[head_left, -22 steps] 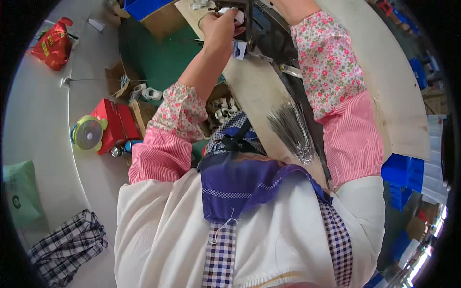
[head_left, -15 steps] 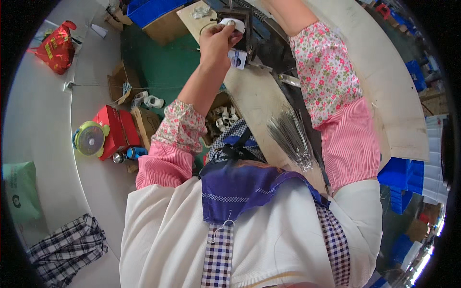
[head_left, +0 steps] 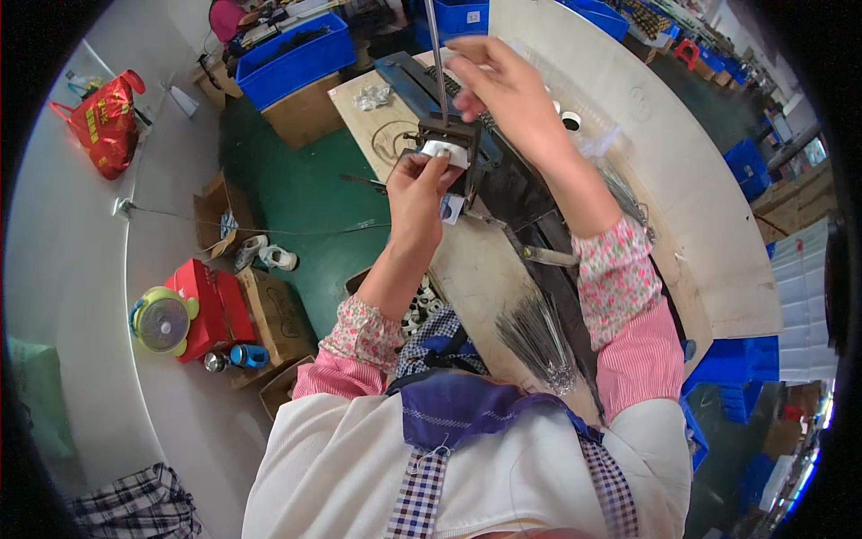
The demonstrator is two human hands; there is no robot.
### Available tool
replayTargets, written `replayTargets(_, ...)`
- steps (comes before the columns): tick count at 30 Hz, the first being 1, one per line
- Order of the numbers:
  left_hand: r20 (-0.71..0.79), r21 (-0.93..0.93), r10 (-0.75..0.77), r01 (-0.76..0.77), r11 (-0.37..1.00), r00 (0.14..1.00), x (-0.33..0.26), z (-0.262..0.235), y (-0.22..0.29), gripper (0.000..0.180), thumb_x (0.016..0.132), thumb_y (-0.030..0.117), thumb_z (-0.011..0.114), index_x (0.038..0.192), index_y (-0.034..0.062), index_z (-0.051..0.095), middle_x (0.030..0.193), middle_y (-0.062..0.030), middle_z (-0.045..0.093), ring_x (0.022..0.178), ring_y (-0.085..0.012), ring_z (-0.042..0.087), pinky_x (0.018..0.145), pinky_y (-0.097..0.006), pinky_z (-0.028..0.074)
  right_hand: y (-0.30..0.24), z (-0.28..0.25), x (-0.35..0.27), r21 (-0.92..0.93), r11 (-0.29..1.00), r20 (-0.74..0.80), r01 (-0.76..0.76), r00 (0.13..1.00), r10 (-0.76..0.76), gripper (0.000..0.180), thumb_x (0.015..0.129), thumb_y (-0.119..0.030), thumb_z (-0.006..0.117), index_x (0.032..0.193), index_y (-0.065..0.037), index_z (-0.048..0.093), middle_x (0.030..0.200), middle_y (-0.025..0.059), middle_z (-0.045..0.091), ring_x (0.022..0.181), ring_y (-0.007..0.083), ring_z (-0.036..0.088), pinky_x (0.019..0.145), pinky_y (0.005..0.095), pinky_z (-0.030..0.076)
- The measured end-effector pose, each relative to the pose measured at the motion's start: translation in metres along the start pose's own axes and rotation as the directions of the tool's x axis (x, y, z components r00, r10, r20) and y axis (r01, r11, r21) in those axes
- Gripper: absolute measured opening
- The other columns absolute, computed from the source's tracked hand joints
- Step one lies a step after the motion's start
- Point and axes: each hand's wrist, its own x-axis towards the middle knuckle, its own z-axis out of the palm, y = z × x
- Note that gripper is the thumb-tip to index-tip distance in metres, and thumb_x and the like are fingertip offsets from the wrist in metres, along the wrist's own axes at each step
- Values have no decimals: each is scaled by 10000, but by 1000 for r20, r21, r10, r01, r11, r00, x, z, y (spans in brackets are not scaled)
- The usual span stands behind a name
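White piece: a small pale object (head_left: 449, 153) at the front of a dark metal machine, over the table; it is partly covered by fingers, so its full shape cannot be told.
Left hand: thumb and fingers (head_left: 417, 193) clamped together on the white piece from the near side, probably to keep it steady against the machine; whether it touches the metal is unclear.
Right hand: raised beyond the machine, just right of the rod, slightly blurred (head_left: 512, 90); its fingers are loosely curled and apart, with nothing visible in them.
Machine: a dark metal block (head_left: 460, 133) with an upright rod (head_left: 436, 58) rising from it, placed within reach of both hands.
Table: a long, pale wooden top (head_left: 485, 269) running diagonally from the person's body to the machine.
Thin wires: a fanned grey bundle (head_left: 534, 337) lying on the table near the body, seemingly laid there for easy picking up.
Small parts: black and white pieces (head_left: 420, 310) in a box beside the table's left edge, partly hidden by the left sleeve.
Clear bag: crumpled plastic (head_left: 371, 97) on the table's far left corner.
Further out: a blue crate (head_left: 296, 58) sits on a cardboard box (head_left: 310, 112); left, a green fan (head_left: 164, 325) stands beside a red box (head_left: 215, 301).
Far top left: another person in pink (head_left: 229, 22).
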Motion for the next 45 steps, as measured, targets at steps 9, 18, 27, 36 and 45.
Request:
replayTargets(9,48,220,176,-182,958,983,4,-8,-10,136,900,49,587,996,-21,521,969,-78,611,865,-149,627,768,-278,541,11,-20,-65,80,966,-23,-244,969,247,259,948,-206,546,1110,-5,568,895,66,617,673,96,583,583,237,488)
replayTargets(18,360,795,428,-513,325,829,7,-22,20,98,808,13,614,890,-32,584,787,-189,621,690,-322,618,639,-384,493,45,31,-96,-219,954,1,-203,978,208,173,917,-145,553,971,14,593,768,128,617,653,199,616,619,318,480)
replayTargets(27,450,784,415,-573,239,790,-67,-116,53,148,751,-47,650,850,-37,540,775,-141,553,679,-302,563,580,-355,457,45,35,-110,-187,923,-88,-337,941,325,227,896,-158,574,1009,35,609,888,197,639,740,349,628,674,369,498)
replayTargets(36,67,984,131,-88,158,989,-124,-257,-85,339,799,74,679,1098,-10,543,872,-166,619,757,-342,610,684,-359,487,93,59,-144,-753,654,-76,-70,997,20,241,881,-76,564,1086,49,583,1014,192,605,881,355,609,732,377,500)
replayTargets(45,81,129,-431,420,899,899,-82,-121,-64,481,942,110,514,1359,-44,329,1070,-171,613,746,-169,618,725,-299,551,99,64,-142,-913,407,-9,19,998,-66,205,869,-54,569,1056,27,588,967,175,582,840,344,613,685,385,511)
